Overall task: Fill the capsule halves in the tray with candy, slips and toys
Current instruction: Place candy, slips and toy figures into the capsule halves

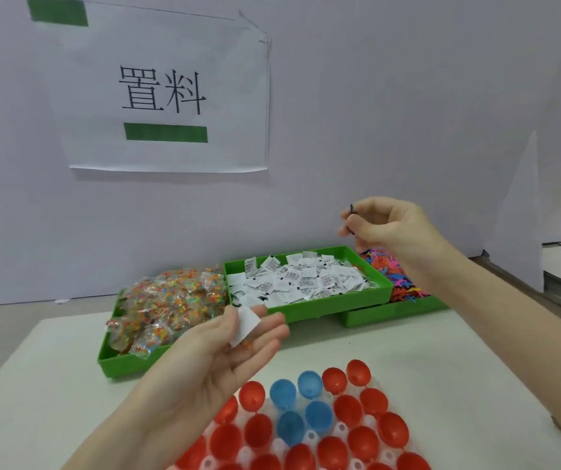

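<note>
A clear tray (340, 430) at the bottom centre holds several red capsule halves (362, 439) and a few blue ones (310, 384), all open-side up. My left hand (238, 347) hovers palm up above the tray's far left, with a white slip (247, 325) under the thumb and a candy packet (240, 349) lying in the palm. My right hand (384, 225) is raised above the toy bin and pinches a small dark toy (351, 215) between thumb and fingers.
Three green bins stand behind the tray: candy packets (167, 303) on the left, white slips (303, 278) in the middle, colourful toys (394, 276) on the right. A paper sign (164, 93) hangs on the wall behind. The white table (52, 385) ends at the right.
</note>
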The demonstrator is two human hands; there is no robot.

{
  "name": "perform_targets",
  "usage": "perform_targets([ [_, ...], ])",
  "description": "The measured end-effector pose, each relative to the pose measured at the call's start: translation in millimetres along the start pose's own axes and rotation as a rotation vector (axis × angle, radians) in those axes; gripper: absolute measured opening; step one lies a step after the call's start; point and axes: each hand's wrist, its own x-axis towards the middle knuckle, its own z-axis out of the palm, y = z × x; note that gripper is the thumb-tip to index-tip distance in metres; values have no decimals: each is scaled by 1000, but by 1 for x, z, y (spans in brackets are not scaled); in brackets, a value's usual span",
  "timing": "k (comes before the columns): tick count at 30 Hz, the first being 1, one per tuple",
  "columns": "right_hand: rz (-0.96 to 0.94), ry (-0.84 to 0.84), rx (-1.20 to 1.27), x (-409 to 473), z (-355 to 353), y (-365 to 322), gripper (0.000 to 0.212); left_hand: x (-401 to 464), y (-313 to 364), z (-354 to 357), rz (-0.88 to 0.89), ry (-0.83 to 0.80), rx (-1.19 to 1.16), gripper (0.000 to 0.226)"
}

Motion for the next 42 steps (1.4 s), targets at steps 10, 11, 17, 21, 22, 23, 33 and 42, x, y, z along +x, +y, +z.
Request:
perform_targets([
  [10, 31, -364, -161, -102, 95, -56, 24, -70, -6, 5, 203, -156, 48, 24],
  [11, 30, -371, -191, -104, 97, -57, 24, -74, -6, 3, 179, -167, -9, 25],
  [17, -11, -447, -282, -112, 104, -66, 25, -99, -3, -9, 109, -197, -168, 41],
  [21, -64, -493, -332, -114, 112, -64, 25, -105, -5, -10, 160, -110, 104, 32],
  [22, -69, -485, -338, -113, 114, -63, 22, -107, -5, -11, 168, -89, 151, 30],
  [23, -73, -472, -344, -112, 116, -61, 19, -107, -6, -11, 174, -72, 179, 30],
  [33, 89, -571, -60, -94, 134, -46, 12, -98, 14, -39, 253, 66, 103, 56],
  [42, 318, -518, -251, -61, 183, 14, 14, -76, -3, -139, 196, 528, 895, 37],
])
